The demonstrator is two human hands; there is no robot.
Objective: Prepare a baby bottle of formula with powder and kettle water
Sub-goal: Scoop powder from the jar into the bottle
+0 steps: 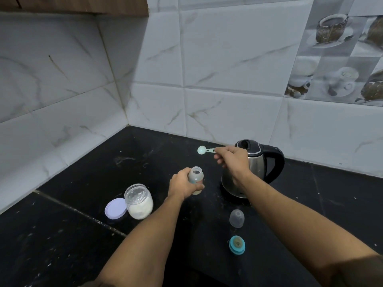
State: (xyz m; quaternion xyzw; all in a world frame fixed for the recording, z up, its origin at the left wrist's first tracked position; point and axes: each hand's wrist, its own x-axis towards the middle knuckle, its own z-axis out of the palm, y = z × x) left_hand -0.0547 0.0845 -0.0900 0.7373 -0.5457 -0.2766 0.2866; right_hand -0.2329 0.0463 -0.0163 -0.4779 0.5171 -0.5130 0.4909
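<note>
My left hand (pixel 182 184) grips a small open baby bottle (pixel 196 177) standing upright on the black counter (pixel 83 235). My right hand (pixel 232 160) holds a pale green measuring scoop (pixel 204 150) by its handle, its bowl out to the left, above and slightly right of the bottle's mouth. Left of the bottle stands an open glass jar (pixel 138 200) with white formula powder in its lower half. A steel kettle (pixel 255 168) with a black handle and lid stands behind my right hand, partly hidden by it.
The jar's lilac lid (pixel 115 208) lies flat beside the jar on its left. A clear bottle cap (pixel 236 218) and a teal nipple ring (pixel 236 245) sit on the counter near the front. Tiled walls meet in a corner behind. White specks dot the counter.
</note>
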